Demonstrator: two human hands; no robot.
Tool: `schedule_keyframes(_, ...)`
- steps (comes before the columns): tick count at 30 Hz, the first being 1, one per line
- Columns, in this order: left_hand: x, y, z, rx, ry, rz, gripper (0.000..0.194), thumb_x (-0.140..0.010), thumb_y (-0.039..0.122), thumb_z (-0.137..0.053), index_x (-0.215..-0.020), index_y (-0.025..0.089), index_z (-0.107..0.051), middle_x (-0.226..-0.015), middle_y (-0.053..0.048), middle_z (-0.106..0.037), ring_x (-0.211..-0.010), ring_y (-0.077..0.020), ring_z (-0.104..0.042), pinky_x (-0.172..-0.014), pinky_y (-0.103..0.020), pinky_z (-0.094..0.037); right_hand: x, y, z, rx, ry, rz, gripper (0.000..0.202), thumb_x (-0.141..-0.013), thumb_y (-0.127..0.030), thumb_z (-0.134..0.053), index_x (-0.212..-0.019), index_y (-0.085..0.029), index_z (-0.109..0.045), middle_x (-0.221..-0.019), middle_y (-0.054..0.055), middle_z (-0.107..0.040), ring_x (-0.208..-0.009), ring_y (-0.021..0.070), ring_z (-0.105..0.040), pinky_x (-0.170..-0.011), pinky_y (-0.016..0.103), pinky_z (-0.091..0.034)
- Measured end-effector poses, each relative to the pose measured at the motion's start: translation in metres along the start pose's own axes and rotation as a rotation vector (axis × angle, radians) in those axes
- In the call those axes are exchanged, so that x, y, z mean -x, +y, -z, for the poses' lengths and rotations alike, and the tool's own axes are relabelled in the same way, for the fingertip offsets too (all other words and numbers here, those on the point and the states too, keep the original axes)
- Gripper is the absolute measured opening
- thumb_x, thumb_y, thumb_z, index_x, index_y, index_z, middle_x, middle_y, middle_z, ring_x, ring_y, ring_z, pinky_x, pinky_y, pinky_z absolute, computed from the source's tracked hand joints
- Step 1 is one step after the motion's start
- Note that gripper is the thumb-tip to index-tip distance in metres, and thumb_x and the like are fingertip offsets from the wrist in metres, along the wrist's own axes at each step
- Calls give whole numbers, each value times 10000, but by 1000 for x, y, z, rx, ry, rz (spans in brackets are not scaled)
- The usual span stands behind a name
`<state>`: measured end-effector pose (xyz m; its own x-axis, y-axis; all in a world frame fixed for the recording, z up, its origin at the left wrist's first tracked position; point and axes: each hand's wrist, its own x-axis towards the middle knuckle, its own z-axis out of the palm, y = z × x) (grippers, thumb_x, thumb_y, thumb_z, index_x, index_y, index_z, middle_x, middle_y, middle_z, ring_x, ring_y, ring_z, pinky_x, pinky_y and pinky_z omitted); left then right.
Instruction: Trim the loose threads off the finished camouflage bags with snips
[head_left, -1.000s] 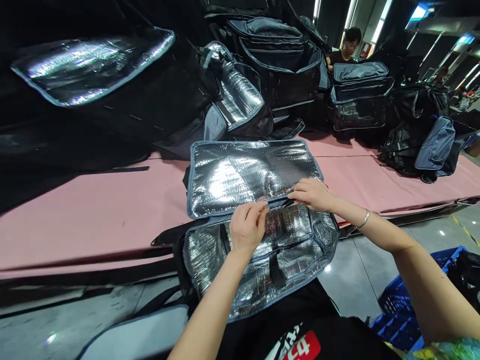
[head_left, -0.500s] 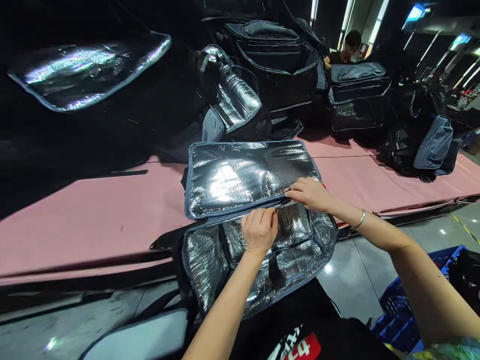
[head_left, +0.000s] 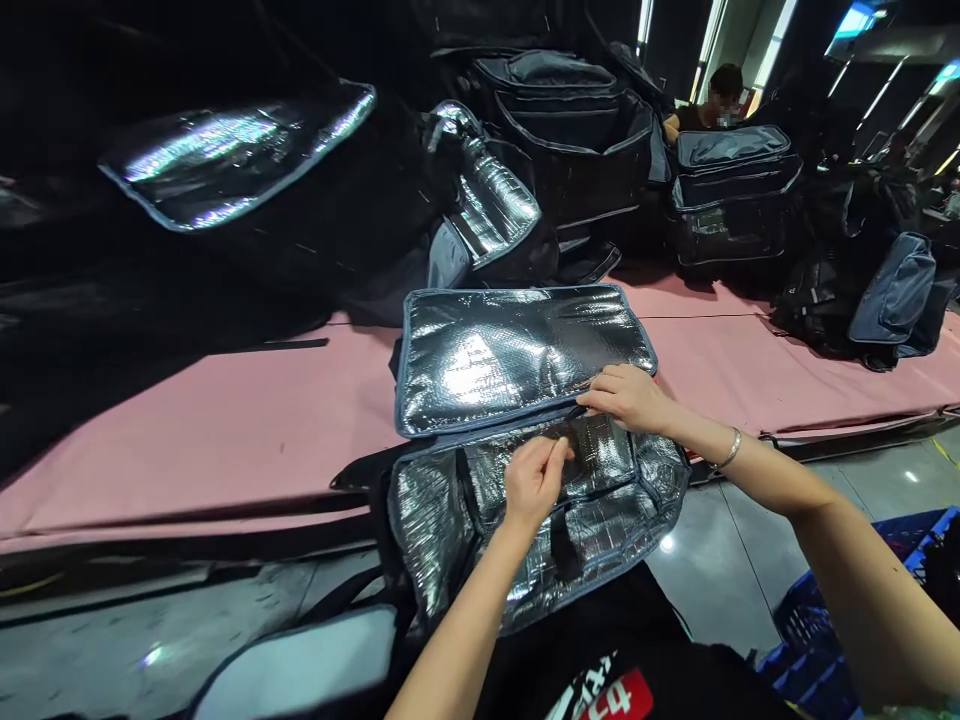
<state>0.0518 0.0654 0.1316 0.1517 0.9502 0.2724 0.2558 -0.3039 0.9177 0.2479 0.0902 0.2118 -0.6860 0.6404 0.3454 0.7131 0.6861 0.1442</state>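
Observation:
An insulated bag [head_left: 441, 508] with silver foil lining and grey-blue piping lies open in front of me. Its foil-lined lid [head_left: 517, 350] is folded back onto the pink table. My right hand [head_left: 624, 398], a bracelet on its wrist, pinches the bag's edge by the fold between lid and body. Over the bag's opening, my left hand [head_left: 534, 482] is closed, thumb against curled fingers. Whatever it may hold is too small or hidden to make out. A dark strap [head_left: 564, 545] lies across the lining inside.
Black bags and cloth are piled behind the pink table [head_left: 300, 400], among them a bag with a grey top [head_left: 735, 150]. A grey-and-black bag [head_left: 892, 290] stands at the right. Blue crates [head_left: 814, 630] sit on the floor. A person [head_left: 721, 100] is in the background.
My left hand has come away from the fold and dropped slightly toward me, over the opening. My right hand stays at the fold. The whole view has shifted a little.

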Motion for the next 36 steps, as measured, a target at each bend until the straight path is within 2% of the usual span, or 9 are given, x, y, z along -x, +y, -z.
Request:
schedule_keyframes(4,4,-16,18,231,175,243,478,-816,580,-391,-673,171,-592,-656,-42,-597,-536,-123,-498,-528,-265,-411,0,-13,-7,-111,42,-90,240,-917,-313,-487,-1056,-143,-582,-890,88,-610,-822,188,-512,-693,291,-372)
schedule_keyframes(6,-1,-22,31,330,257,347,498,-794,613,-408,-711,154,-583,-627,-27,-569,-504,-108,-482,-484,-246,-391,-4,-22,-16,-160,48,-151,292,-895,-334,-526,-1106,-134,-552,-903,94,-602,-842,194,-521,-722,300,-395)
schedule_keyframes(9,-11,-24,50,449,253,446,481,-683,606,-581,-714,126,-600,-578,-8,-541,-485,-101,-481,-470,-235,-382,-12,-37,-32,-177,24,-223,372,-849,-276,-591,-1185,-133,-519,-881,83,-595,-816,196,-527,-695,295,-406)
schedule_keyframes(12,-11,-21,57,525,236,479,452,-590,546,-696,-706,117,-616,-596,-10,-556,-498,-93,-486,-486,-230,-388,-14,-50,-49,-135,6,-259,300,-810,-102,-543,-1097,-163,-608,-792,52,-594,-733,174,-525,-609,262,-372)
schedule_keyframes(16,5,-18,52,571,246,476,391,-593,491,-714,-700,126,-625,-608,-4,-560,-513,-85,-470,-501,-226,-386,-2,-61,-65,-106,93,-307,336,-779,-32,-453,-972,-193,-676,-678,31,-583,-630,154,-503,-550,256,-326)
schedule_keyframes(19,20,-14,44,594,259,467,360,-622,475,-697,-707,133,-626,-621,-1,-561,-525,-85,-463,-508,-227,-384,13,-70,-67,-145,160,-349,343,-777,-35,-428,-960,-192,-672,-659,30,-589,-624,164,-515,-571,267,-351)
schedule_keyframes(23,32,-8,37,620,266,459,332,-637,459,-694,-706,141,-630,-621,1,-563,-541,-88,-465,-520,-230,-390,24,-89,-51,-337,204,-491,274,-783,-88,-470,-996,-183,-614,-802,48,-640,-755,185,-577,-683,286,-433)
schedule_keyframes(27,37,-6,34,638,278,443,313,-647,452,-694,-671,148,-624,-612,4,-559,-543,-82,-452,-521,-223,-382,23,-113,-33,-501,224,-615,270,-835,-267,-527,-1083,-163,-512,-991,95,-628,-889,211,-587,-766,327,-466)
schedule_keyframes(36,43,-5,32,655,291,434,312,-637,446,-708,-692,144,-652,-612,4,-562,-539,-75,-442,-516,-217,-377,25,-136,-44,-519,266,-678,217,-889,-386,-447,-876,-192,-545,-740,37,-636,-665,169,-610,-593,263,-438)
